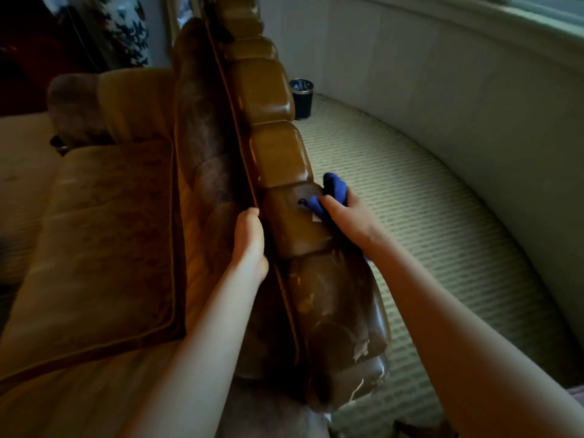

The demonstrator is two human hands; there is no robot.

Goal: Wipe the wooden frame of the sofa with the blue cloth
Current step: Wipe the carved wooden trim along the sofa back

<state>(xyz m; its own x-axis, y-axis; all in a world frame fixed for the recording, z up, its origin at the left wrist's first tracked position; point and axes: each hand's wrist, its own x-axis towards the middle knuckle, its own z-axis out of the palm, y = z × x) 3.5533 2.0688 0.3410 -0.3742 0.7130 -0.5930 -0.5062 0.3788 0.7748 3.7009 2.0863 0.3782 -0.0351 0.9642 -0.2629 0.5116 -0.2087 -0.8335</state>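
Wiping the carved top rail of the sofa, left hand bracing, right hand on the cloth.

From the left: cushion (104, 235) lies on the seat, then my left hand (249, 241) rests on the padded edge just beside the wooden frame (275, 153), fingers laid along it and holding nothing. My right hand (347, 219) has its fingers curled round the bunched blue cloth (331, 192), pressing it onto a frame block near the rail's outer edge. To do this well I'd flatten the cloth for more contact, follow each rounded block and work into the grooves between them, and go lightly near me where the finish looks chipped, since it could snag. The small dark bin (301, 98) stands on the carpet behind. No readable writing or brand anywhere.
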